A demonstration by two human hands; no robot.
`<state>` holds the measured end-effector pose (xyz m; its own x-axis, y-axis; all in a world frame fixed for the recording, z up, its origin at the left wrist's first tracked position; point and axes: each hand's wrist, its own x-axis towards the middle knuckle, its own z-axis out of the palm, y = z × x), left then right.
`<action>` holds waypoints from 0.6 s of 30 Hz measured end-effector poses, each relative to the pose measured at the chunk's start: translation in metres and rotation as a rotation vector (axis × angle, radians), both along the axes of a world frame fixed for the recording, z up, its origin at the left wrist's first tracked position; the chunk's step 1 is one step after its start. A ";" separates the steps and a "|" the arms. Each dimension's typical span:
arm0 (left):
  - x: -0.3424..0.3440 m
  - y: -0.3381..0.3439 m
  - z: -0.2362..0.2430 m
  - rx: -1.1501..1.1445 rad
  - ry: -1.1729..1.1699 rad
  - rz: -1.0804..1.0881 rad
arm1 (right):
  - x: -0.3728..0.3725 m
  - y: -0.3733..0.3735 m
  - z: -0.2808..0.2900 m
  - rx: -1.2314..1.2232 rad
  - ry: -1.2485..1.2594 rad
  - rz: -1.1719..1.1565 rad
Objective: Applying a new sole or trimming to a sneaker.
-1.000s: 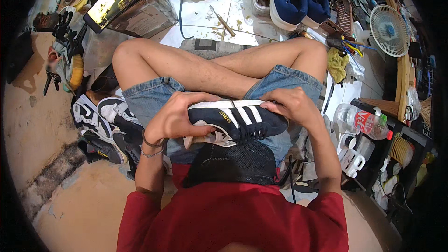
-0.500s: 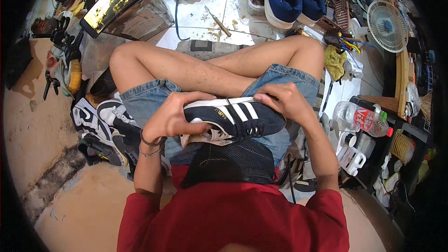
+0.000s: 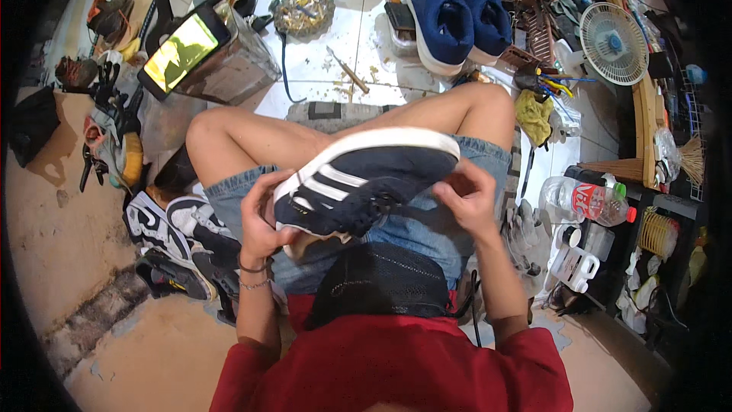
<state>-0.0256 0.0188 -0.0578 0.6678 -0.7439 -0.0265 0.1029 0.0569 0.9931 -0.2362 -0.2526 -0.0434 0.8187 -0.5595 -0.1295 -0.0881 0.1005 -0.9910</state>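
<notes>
A dark sneaker [image 3: 381,179] with white side stripes and a pale sole edge is tilted above my lap, its toe toward the far right. My left hand [image 3: 265,217] grips it at the heel end, thumb on the near side and the other fingers partly hidden behind it. Beside the toe is my right hand [image 3: 470,197], half curled, with the thumb spread away from the shoe. Some of its fingers pass behind the toe, and whether they touch it is unclear. Black mesh fabric [image 3: 381,278] lies on my lap, close to my shirt.
Blue shoes [image 3: 442,19] stand at the far right, near a small fan [image 3: 614,42]. A phone [image 3: 183,53] leans on a box at the far left. Several worn sneakers [image 3: 171,233] lie by my left thigh; a plastic bottle [image 3: 583,201] is at the right. A knife-like tool [image 3: 348,69] rests on the tiles.
The sneaker has been lifted and turned, its toe now higher and its sole edge facing away. My right hand has come off the upper sole edge and sits lower by the toe.
</notes>
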 end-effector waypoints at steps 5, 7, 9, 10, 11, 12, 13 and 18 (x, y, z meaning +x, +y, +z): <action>-0.036 -0.006 0.008 0.055 0.301 -0.025 | 0.061 0.045 0.042 0.108 -0.382 0.053; -0.043 0.008 -0.020 -0.060 0.576 -0.055 | 0.082 0.058 0.055 -0.014 -0.313 0.075; -0.054 0.008 -0.031 -0.508 1.261 -0.199 | 0.094 0.061 0.058 -0.154 -0.266 0.114; -0.055 0.007 -0.032 -0.514 1.248 -0.194 | 0.097 0.062 0.057 -0.155 -0.277 0.123; -0.056 0.005 -0.032 -0.496 1.238 -0.142 | 0.097 0.064 0.056 -0.184 -0.268 0.121; -0.058 0.004 -0.031 -0.478 1.230 -0.090 | 0.096 0.065 0.055 -0.212 -0.256 0.119; -0.059 0.003 -0.029 -0.505 1.185 -0.101 | 0.095 0.063 0.057 -0.288 -0.244 0.147; -0.066 0.004 -0.018 -0.552 1.154 -0.155 | 0.089 0.065 0.066 -0.190 -0.219 0.194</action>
